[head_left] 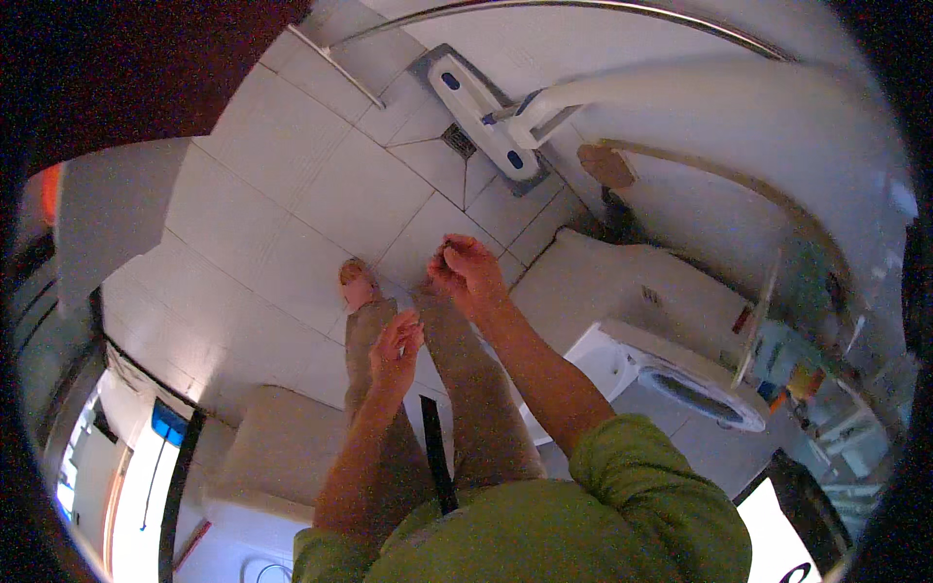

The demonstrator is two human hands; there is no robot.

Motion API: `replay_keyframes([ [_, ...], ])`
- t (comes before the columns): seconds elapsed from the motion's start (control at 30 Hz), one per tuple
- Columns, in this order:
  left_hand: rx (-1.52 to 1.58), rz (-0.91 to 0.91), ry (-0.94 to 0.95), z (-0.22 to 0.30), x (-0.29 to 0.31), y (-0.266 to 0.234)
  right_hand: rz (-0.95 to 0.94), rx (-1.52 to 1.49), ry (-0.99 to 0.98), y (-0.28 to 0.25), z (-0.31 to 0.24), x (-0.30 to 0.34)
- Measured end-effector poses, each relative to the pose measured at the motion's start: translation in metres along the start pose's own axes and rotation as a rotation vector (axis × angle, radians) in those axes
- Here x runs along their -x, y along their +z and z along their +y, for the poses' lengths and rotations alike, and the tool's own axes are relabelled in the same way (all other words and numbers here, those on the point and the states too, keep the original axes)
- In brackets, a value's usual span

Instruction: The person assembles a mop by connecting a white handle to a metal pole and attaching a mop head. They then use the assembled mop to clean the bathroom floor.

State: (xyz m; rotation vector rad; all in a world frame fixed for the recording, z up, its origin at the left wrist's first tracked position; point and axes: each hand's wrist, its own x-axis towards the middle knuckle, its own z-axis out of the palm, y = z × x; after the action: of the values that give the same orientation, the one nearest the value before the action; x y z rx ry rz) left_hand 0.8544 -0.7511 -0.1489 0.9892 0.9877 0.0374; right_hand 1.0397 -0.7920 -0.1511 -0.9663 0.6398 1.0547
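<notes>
My left hand [397, 348] hangs in front of my legs with its fingers loosely spread and nothing in it. My right hand [465, 268] is held a little farther out with the fingers curled in; I cannot see anything between them. Both forearms come out of rolled-up green sleeves. Below the hands are my beige trousers and a bare foot [356, 284] on the white tiled floor [292, 185]. A flat mop [483, 117] with a white and blue head and a thick white handle lies on the tiles ahead, near a floor drain [459, 141].
A white toilet [632, 282] stands to my right, with a washing machine [690, 384] beside it. A shelf with small bottles [797, 360] is at the far right. A beige box-like thing [282, 442] sits low on my left. A curved rail [544, 8] runs overhead.
</notes>
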Motion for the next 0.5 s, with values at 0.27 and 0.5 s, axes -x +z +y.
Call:
replay_keyframes([
  [0.27, -0.481, 0.033, 0.491, 0.105, 0.069, 0.035, -0.226, -0.155, -0.023, 0.024, 0.001, 0.123],
  [0.5, -0.353, -0.156, 0.470, 0.133, 0.151, 0.018, -0.269, -0.362, -0.116, 0.027, 0.031, 0.210],
])
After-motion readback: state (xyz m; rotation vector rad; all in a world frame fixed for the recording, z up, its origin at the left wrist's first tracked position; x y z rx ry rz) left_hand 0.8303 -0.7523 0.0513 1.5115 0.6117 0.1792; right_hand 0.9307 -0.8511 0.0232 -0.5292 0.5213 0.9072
